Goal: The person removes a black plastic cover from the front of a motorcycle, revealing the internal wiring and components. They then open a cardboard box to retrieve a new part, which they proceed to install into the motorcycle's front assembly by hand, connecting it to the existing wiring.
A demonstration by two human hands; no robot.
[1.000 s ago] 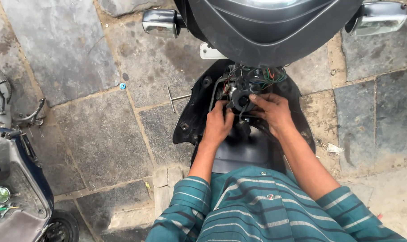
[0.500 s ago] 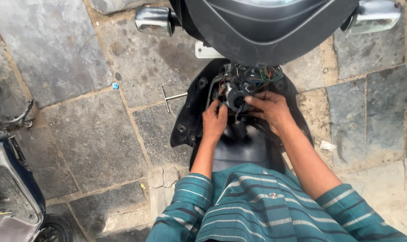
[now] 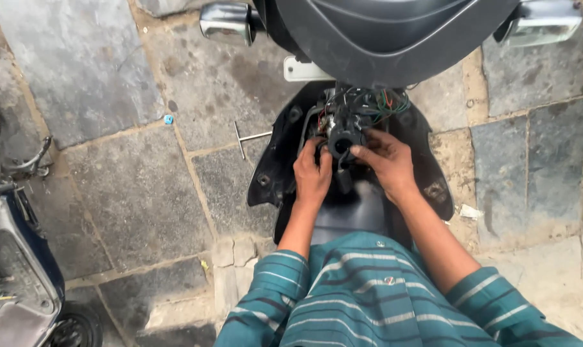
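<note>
A scooter point(image 3: 362, 193) is seen from above, its front panel removed; its long axis runs straight away from the person, nose pointing to the top of the view. A black round part point(image 3: 340, 145), a short tube with its open end facing up toward the camera, is held between the two hands, just below a bundle of wires point(image 3: 375, 103).

The left hand point(image 3: 312, 177) is closed, fingers curled against the left side of the round part. The right hand point(image 3: 386, 160) is half closed, its fingertips point(image 3: 357, 151) pressed on the right side of the same part; how firmly it is pinched cannot be told.

Count: two hands, one round part, one wire bundle with red, green and black strands. Two chrome handlebar ends are noted, one point(image 3: 226, 22) up and left of the left hand, one point(image 3: 540, 24) up and right of the right hand.

One T-shaped metal tool point(image 3: 247, 137) lies on the stone paving point(image 3: 124, 193) left of the left hand, well apart from it, its stem pointing toward the scooter. One small blue bit point(image 3: 168, 119) lies further left. Part of a second vehicle point(image 3: 12, 276) is seen far left.
</note>
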